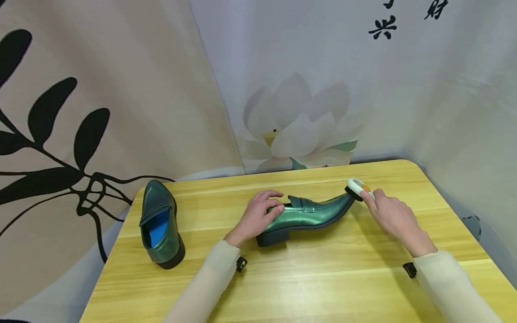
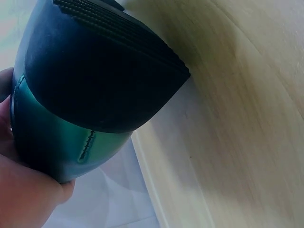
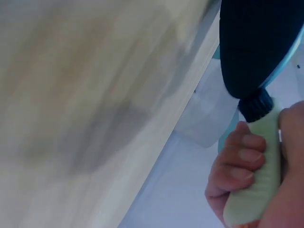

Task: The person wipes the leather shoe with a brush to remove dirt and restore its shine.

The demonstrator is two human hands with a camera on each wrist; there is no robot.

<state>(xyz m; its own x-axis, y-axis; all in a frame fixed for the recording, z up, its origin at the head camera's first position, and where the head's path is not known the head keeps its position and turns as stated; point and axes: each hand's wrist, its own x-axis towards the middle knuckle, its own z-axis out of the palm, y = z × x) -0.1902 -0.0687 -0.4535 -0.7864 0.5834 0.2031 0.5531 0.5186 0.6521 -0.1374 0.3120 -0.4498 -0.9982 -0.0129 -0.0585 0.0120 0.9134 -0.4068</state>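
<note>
A shiny green loafer (image 1: pixel 311 214) with a dark sole is held on its side view above the table, toe pointing right and tipped up. My left hand (image 1: pixel 260 215) grips it at the heel opening; in the left wrist view its black heel block (image 2: pixel 104 71) and stitched back seam show close up. In my right hand (image 1: pixel 393 217) is a white-handled brush (image 1: pixel 357 186), its dark bristles at the loafer's toe. Seen from the right wrist, the fingers wrap round the pale handle (image 3: pixel 259 175) and the bristles (image 3: pixel 256 105) meet the toe tip.
The matching green loafer (image 1: pixel 161 229), with a blue insole, stands upright on the left of the wooden table (image 1: pixel 323 282). Behind the table's far edge hang pale curtains (image 1: pixel 161 89) printed with leaves, a flower and characters.
</note>
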